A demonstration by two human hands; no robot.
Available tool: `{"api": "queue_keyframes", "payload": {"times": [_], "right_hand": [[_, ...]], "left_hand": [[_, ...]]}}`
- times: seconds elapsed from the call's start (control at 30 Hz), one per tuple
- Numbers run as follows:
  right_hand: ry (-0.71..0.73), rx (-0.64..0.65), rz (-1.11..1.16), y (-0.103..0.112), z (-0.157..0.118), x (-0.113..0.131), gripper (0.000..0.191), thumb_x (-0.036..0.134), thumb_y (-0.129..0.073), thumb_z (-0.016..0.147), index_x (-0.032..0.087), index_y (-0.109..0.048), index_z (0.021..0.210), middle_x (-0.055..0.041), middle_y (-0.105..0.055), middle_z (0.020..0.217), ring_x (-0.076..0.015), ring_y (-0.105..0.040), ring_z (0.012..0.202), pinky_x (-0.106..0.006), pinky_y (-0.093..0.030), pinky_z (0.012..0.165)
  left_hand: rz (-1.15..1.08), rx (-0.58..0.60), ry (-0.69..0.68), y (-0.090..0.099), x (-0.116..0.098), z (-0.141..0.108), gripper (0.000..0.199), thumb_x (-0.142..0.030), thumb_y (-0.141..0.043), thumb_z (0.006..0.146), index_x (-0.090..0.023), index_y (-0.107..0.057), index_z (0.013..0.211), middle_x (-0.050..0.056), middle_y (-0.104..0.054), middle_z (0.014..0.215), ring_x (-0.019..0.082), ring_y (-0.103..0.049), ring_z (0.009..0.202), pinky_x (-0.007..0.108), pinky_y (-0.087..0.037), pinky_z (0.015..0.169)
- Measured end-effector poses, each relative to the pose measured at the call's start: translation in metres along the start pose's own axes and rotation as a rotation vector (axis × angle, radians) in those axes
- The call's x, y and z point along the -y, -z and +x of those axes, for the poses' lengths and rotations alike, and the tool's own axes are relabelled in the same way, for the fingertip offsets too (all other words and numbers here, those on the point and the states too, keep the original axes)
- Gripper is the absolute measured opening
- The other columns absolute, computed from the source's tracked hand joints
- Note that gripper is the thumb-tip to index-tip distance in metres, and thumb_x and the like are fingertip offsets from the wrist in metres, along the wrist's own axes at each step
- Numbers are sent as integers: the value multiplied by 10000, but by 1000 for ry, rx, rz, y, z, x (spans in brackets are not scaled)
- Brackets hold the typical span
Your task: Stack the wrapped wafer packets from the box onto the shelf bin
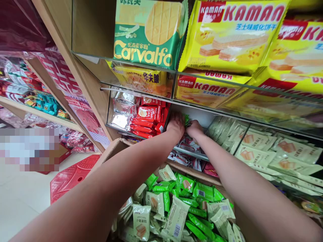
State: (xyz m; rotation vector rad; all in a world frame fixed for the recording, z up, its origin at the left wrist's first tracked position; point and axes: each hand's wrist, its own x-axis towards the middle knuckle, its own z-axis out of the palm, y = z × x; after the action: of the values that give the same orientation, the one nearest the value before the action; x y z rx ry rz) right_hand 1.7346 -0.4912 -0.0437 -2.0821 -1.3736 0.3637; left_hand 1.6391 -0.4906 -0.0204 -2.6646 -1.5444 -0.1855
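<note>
Both of my hands reach into an open compartment of the glass-fronted shelf. My left hand (176, 123) is bent over at the compartment's left side, beside red snack packets (148, 116). My right hand (194, 129) is closed just to its right. Between them shows a bit of a bright green snack packet (186, 119), held by the fingers; most of it is hidden. Below my forearms stands a cardboard box (107, 156) with a heap of green packets (204, 191) and pale cream packets (176, 218) in it.
A glass shelf edge (151, 65) runs just above my hands, with yellow wafer packs (234, 37) and a green wafer pack (148, 33) on top. Pale packets (257, 154) fill compartments to the right. A red plastic stool (73, 176) is on the floor at left.
</note>
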Motion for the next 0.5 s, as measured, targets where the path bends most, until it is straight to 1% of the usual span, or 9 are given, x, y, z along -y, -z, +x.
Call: {"api": "queue_keyframes", "payload": {"times": [0.07,0.13,0.2,0.27,0.33,0.4,0.47,0.5], "right_hand": [[-7,20,11,-1,-3,-1,335,180,-650,591,155,-578,918,-74,-646,796,-199,-614,764,-237,-462,607],[-8,44,17,1,-8,1,270,183,-652,600,159,-593,862,-45,-645,724,-182,-615,707,-228,-461,569],[-13,73,4,5,-13,7,234,158,-660,598,150,-595,822,-32,-636,677,-171,-611,676,-226,-461,555],[-21,109,-40,12,-15,18,192,113,-670,586,135,-596,762,-36,-625,646,-176,-609,678,-244,-467,575],[-32,149,-115,27,-15,31,158,59,-676,564,119,-594,684,-52,-617,633,-207,-611,722,-297,-471,638],[-39,179,-210,49,-21,46,149,16,-677,546,106,-590,628,-73,-617,662,-261,-601,820,-375,-449,731],[48,166,-330,77,-42,57,113,39,-674,577,107,-601,630,-76,-617,709,-295,-573,905,-434,-403,801],[181,146,-417,91,-61,59,70,103,-666,624,120,-613,667,-64,-616,725,-288,-569,911,-436,-397,805]], "left_hand": [[41,48,-3,-3,0,1,539,-83,-344,793,-164,-339,1325,88,-384,1354,248,-215,1293,472,-149,1052],[79,92,2,-5,0,3,569,-98,-355,790,-132,-273,1352,95,-329,1388,255,-170,1312,475,-98,1064],[106,124,6,-5,-1,4,605,-112,-372,784,-96,-212,1367,107,-271,1414,263,-123,1324,471,-59,1072],[122,152,0,-6,-1,5,641,-113,-397,771,-74,-177,1372,114,-231,1428,269,-82,1330,460,-35,1078],[128,179,-12,-5,-2,5,669,-103,-421,755,-74,-170,1374,113,-214,1434,271,-51,1334,447,-19,1082],[131,200,-25,-3,-3,5,707,-90,-448,732,-69,-155,1376,117,-187,1442,274,-28,1335,438,3,1082],[135,215,-35,0,-3,4,766,-86,-483,703,-64,-122,1379,120,-150,1450,280,-16,1334,439,28,1079],[136,221,-37,1,-4,4,793,-88,-499,690,-61,-108,1379,123,-138,1452,284,-17,1333,441,36,1077]]}}
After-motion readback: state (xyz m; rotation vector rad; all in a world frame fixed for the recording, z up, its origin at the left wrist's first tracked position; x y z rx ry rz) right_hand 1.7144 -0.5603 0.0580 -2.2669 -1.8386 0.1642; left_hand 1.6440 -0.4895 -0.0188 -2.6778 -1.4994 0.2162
